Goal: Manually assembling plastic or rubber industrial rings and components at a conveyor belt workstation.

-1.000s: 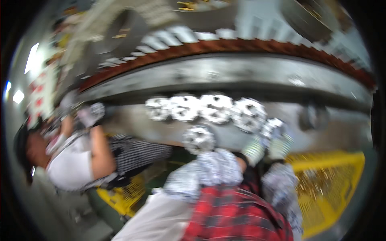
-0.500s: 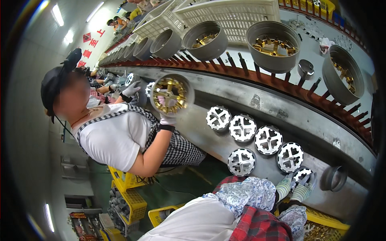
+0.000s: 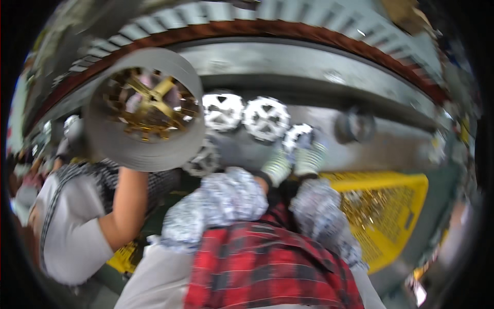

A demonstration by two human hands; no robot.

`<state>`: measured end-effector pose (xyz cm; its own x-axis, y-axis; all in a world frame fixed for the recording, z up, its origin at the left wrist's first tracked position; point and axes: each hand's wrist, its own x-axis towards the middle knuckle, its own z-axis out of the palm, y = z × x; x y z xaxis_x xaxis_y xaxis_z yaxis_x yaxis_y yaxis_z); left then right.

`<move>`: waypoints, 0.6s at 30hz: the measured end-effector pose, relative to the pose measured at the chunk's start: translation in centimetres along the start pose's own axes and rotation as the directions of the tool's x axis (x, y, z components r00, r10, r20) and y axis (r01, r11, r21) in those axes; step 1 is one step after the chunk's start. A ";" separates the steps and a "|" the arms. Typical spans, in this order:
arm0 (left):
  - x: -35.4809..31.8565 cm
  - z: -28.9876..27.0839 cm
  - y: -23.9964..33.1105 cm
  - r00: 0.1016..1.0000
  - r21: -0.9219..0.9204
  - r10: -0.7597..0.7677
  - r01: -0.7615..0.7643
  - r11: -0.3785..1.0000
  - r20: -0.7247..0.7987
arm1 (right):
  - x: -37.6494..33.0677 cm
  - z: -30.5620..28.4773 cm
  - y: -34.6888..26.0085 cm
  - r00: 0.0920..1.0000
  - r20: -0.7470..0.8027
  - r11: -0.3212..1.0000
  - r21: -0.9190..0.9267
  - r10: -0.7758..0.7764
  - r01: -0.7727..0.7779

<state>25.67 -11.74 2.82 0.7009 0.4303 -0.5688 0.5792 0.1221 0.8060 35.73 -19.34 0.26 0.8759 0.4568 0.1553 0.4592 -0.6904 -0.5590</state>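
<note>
My left hand and my right hand, in striped gloves, close from both sides on a white notched wheel at the bench's near edge. Motion blur smears the fingers, and the gloves cover much of the wheel. Left of my hands stand more white notched wheels with cross spokes. Right of my hands lies a bare grey ring.
A co-worker's raised arm holds a large grey cylinder with a gold spoked insert on my left. Near my right arm is a yellow crate with gold parts. A red-brown rail runs behind the metal bench.
The view has swung right and down. The co-worker's cylinder now looms larger and nearer at the left. My hands remain on the wheel.
</note>
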 end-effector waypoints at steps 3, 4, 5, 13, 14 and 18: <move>0.4 0.1 -3.4 0.980 -0.038 0.045 -0.054 0.998 -0.194 | -0.8 1.4 -1.5 0.986 -0.119 0.988 -0.111 -0.118 0.105; 1.4 1.1 -5.8 0.992 0.027 0.084 -0.082 0.996 -0.094 | -1.1 1.1 -0.5 0.990 -0.119 0.992 -0.111 -0.078 0.065; 1.3 1.0 -6.2 0.992 0.024 0.057 -0.055 0.998 -0.108 | -1.3 1.5 -0.8 0.993 -0.103 0.996 -0.072 -0.059 0.052; 0.0 1.3 -5.8 0.994 -0.058 -0.010 0.004 0.998 -0.111 | -2.0 1.6 -0.7 0.992 -0.102 0.995 -0.067 -0.074 0.067; 0.0 1.3 -5.7 0.993 -0.061 0.005 -0.012 0.998 -0.120 | -1.9 1.4 -0.6 0.995 -0.083 0.997 -0.068 -0.051 0.046; 0.7 -0.4 -5.3 1.000 0.143 0.000 0.003 0.990 -0.020 | -2.1 0.3 0.4 0.997 -0.035 0.993 -0.104 -0.066 0.062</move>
<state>22.94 -11.69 -1.80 0.6925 0.4485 -0.5651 0.6347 -0.0064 0.7727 34.02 -20.41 -0.56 0.8486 0.4810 0.2202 0.5251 -0.7155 -0.4607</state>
